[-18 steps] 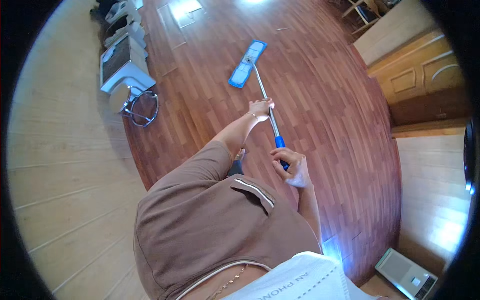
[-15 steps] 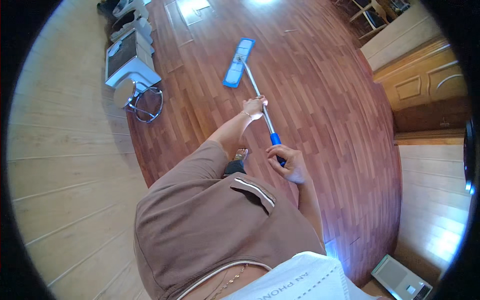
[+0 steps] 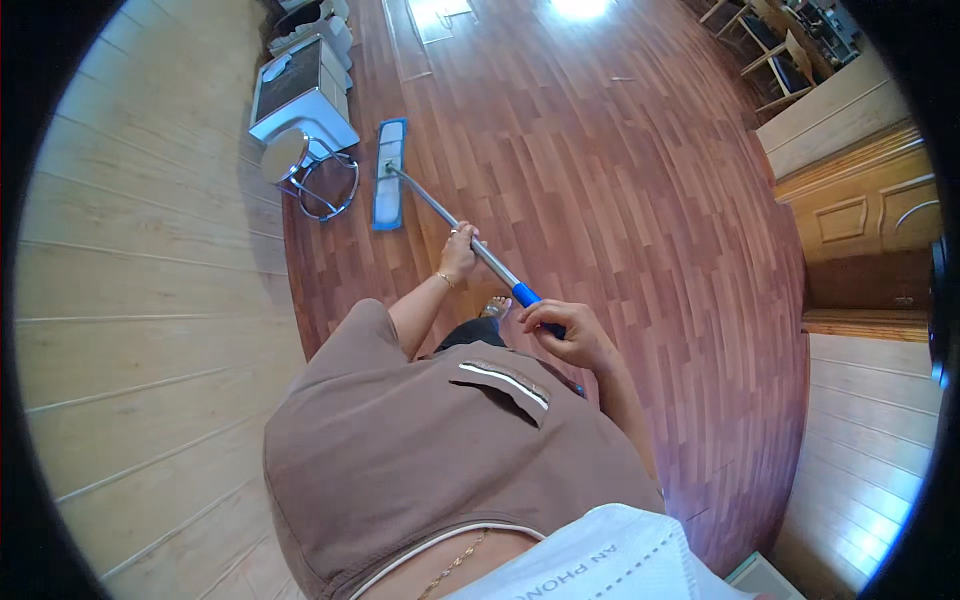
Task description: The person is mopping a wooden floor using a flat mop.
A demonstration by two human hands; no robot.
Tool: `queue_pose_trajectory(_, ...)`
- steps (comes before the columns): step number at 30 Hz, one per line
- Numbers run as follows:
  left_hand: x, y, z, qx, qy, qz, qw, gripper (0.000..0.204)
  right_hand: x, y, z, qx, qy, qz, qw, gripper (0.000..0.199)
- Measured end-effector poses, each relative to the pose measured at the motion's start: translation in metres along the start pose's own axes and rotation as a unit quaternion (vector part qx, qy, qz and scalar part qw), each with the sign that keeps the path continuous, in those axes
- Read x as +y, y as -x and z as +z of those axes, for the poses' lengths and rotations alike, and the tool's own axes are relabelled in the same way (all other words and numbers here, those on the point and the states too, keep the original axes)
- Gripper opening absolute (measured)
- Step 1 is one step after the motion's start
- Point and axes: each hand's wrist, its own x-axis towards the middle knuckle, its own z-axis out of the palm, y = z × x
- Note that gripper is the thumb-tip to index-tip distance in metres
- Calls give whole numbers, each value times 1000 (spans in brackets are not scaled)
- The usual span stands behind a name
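Note:
A flat mop (image 3: 391,180) with a long, pale pad edged in blue lies on the wood floor, left of the middle. Its metal pole slants from the head toward my body and ends in a blue grip (image 3: 525,295). My left hand (image 3: 459,252) is wrapped around the pole partway down. At the upper end, my right hand (image 3: 566,334) closes its fingers on the blue grip, hiding part of it. The mop head is close to the round stool (image 3: 322,190), with a narrow strip of floor between them.
A white cabinet (image 3: 318,95) with a dark top stands behind the stool by the left wall (image 3: 150,300). Wooden chairs (image 3: 780,65) are at the far right, near a wooden door (image 3: 860,215). My foot (image 3: 496,307) shows below the pole.
The mop head has swung left and nearer, close to the stool. My left hand moved left and down with the pole; my right hand stayed on the grip. The whole view has shifted slightly.

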Motion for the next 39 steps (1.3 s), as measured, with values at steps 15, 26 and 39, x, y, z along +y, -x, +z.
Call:
queue_pose_trajectory(15,114,53,44,27,-102,223,969,27,-117,37,-27,110,125,-29,986,18)
queue_pose_trajectory(26,187,71,99,-236,-1,278,931,25,-143,38,-17,122,203,-258,937,36)
queue_pose_trajectory(39,397,91,-53,-349,130,372,850,57,-9,-45,-30,239,238,-133,932,37)
